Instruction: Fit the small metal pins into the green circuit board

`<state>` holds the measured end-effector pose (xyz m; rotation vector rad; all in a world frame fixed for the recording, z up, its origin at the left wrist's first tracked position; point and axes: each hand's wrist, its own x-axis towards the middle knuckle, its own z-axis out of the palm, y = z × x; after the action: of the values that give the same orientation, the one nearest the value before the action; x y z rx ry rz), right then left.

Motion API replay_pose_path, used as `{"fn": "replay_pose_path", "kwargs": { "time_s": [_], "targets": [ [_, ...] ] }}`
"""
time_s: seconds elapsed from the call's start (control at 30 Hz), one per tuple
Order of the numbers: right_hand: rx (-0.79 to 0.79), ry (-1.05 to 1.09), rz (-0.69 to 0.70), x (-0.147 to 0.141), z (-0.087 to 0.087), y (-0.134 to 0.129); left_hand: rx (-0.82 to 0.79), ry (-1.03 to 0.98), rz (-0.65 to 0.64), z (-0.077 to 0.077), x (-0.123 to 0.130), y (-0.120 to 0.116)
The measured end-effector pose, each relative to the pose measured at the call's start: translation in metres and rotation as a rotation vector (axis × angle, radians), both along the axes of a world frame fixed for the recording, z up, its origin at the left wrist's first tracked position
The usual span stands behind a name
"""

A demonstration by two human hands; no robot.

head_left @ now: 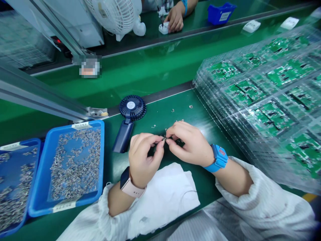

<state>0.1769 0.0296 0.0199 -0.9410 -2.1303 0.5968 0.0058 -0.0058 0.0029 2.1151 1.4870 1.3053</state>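
Between my two hands is a small metal part (165,138), thin and shiny, too small to make out its exact kind. My left hand (144,155), with a watch at the wrist, pinches one side of it between thumb and forefinger. From the other side my right hand (189,142), wearing a blue wrist strap (218,157), pinches it as well. A few loose metal clips (153,126) lie on the green tabletop (180,97) beyond my fingers. Under my wrists is a white cloth (173,197).
On the left stand two blue trays (101,160) of small metal pieces. A dark handheld fan (132,107) lies beside them. Stacked clear trays with green circuit boards (273,117) fill the right. Across the green conveyor belt (140,70), a co-worker's hand (176,18) touches a white part.
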Motion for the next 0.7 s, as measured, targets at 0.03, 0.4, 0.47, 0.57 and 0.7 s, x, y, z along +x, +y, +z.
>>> {"fn": "replay_pose_path", "kwargs": {
  "time_s": [0.03,0.4,0.47,0.57,0.7],
  "targets": [
    [-0.020,0.009,-0.003,-0.0003,0.0006,-0.0004,0.006,0.001,0.000,0.0000,-0.0001,-0.0002],
    [-0.139,0.071,-0.014,-0.0012,0.0000,-0.0013,0.002,-0.054,-0.015,0.0011,0.0001,0.0001],
    [-0.135,0.063,-0.012,-0.0012,-0.0004,-0.0012,-0.013,-0.067,-0.010,0.0008,0.0006,0.0001],
    [-0.127,0.071,-0.014,-0.0017,-0.0007,-0.0013,-0.031,-0.079,-0.007,0.0004,0.0011,-0.0001],
    [-0.192,0.122,-0.045,-0.0029,-0.0003,-0.0016,-0.031,-0.089,-0.017,-0.0001,0.0013,-0.0002]
  ]
}}
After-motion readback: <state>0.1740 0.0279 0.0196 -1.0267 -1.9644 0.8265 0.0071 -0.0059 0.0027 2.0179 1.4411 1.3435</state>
